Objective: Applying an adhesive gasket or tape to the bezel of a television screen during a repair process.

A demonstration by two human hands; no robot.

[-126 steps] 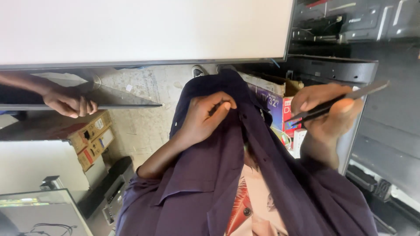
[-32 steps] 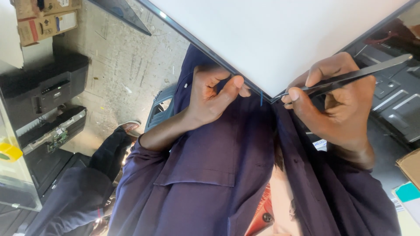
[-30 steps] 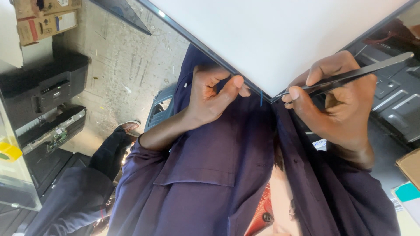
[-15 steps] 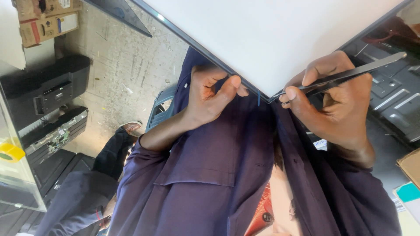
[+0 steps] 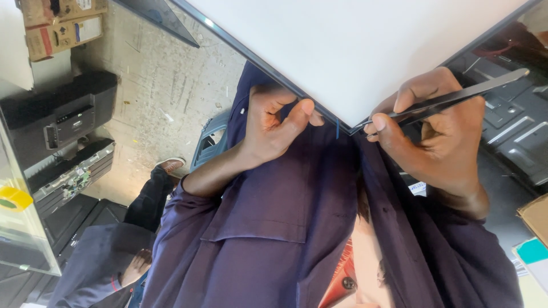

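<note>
A large white panel (image 5: 365, 51) with a thin dark frame points one corner (image 5: 346, 130) toward my chest. My left hand (image 5: 274, 128) pinches the frame edge just left of that corner, thumb on top. My right hand (image 5: 439, 142) grips slim metal tweezers (image 5: 456, 98) like a pen. Their tip touches the frame right at the corner. A short thin blue strip (image 5: 337, 128) hangs at the edge between my hands. My dark purple shirt (image 5: 274, 228) fills the view below.
Cardboard boxes (image 5: 63, 28) stand at the top left above black devices (image 5: 57, 117) on the concrete floor (image 5: 160, 97). Another person (image 5: 114, 251) in dark clothes sits at the lower left. A dark metal back panel (image 5: 514, 131) lies to the right.
Since 4.2 s ago the view has swung and the panel's corner now sits between my hands. Over the last second both hands have barely moved, tweezers staying at the corner.
</note>
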